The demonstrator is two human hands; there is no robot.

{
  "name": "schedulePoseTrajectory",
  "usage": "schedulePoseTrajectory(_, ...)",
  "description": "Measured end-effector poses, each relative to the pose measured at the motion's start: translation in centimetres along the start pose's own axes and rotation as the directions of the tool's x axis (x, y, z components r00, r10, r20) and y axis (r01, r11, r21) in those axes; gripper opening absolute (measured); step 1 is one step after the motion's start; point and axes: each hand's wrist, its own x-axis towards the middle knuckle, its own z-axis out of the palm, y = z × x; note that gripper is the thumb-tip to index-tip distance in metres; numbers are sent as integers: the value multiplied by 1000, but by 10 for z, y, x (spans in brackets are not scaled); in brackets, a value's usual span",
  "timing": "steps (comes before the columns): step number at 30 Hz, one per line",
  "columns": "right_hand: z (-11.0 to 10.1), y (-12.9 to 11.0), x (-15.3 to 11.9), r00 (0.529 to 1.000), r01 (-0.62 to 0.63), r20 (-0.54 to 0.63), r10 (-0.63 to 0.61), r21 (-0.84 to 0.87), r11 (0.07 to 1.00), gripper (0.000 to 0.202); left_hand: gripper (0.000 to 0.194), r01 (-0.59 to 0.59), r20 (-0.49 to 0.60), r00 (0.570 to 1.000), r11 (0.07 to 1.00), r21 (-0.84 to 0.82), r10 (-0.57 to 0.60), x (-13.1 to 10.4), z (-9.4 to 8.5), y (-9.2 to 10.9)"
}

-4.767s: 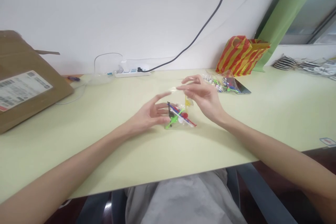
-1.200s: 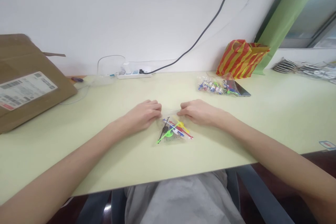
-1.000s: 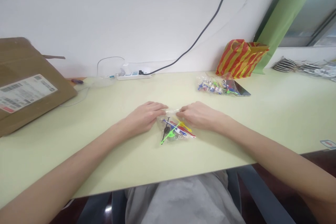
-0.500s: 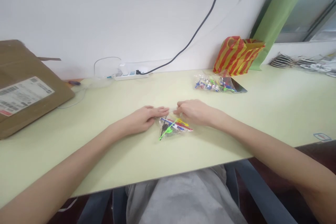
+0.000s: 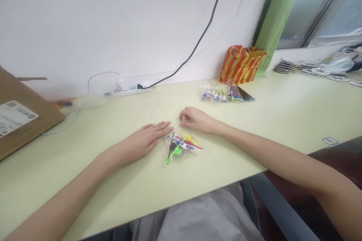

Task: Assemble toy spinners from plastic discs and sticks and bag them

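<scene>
A small clear plastic bag [image 5: 185, 150] lies flat on the table with several thin plastic pieces inside, in green, black, blue, red, yellow and white. My left hand [image 5: 145, 137] rests palm down to its left, fingers stretched out, fingertips by the bag's upper left edge. Just above the bag, my right hand [image 5: 195, 118] lies on its side with fingers curled in and thumb beneath them. Its fingertips are close to the bag's clear top edge, but I cannot make out whether they pinch it.
Behind, another clear bag of colourful pieces [image 5: 216, 94] lies against a dark phone [image 5: 246, 94]. A red-and-yellow striped bag [image 5: 239, 64] stands near the wall. Left are a power strip [image 5: 131, 89] and a cardboard package [image 5: 25, 109]. Striped and white round items [image 5: 285, 66] lie far right.
My left hand has drawn back slightly from the bag and spread flatter. My right hand has shifted up and left relative to the bag, fingers still curled. The camera view has turned slightly right.
</scene>
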Motion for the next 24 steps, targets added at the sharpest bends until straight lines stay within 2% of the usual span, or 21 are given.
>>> schedulePoseTrajectory(4,0,-3,2,997,-45,67,37,123,991,10,61,-5,-29,1000,1000,18,5,0,2,0)
schedulePoseTrajectory(10,-7,-4,2,988,-154,77,135,380,912,12,59,22,-117,993,1000,16,-20,-3,6,-5)
schedulePoseTrajectory(12,-11,-5,0,979,-199,130,157,450,871,22,57,12,-121,993,1000,12,-11,-3,8,-6)
schedulePoseTrajectory(14,-16,-9,-1,964,-245,200,174,424,872,34,56,8,-120,993,1000,5,-7,-2,8,-6)
schedulePoseTrajectory(15,-19,-11,-2,957,-254,231,174,381,889,34,56,11,-116,993,1000,2,-11,-2,8,-6)
schedulePoseTrajectory(19,-25,-17,-5,938,-236,317,141,286,929,11,55,47,-75,996,999,12,-46,-2,7,-4)
schedulePoseTrajectory(21,-24,-17,-5,942,-233,311,129,324,917,8,55,50,-70,996,999,18,-49,-2,7,-3)
schedulePoseTrajectory(24,-21,-10,-2,963,-249,201,177,429,868,6,61,37,-104,994,999,18,-35,-3,6,-2)
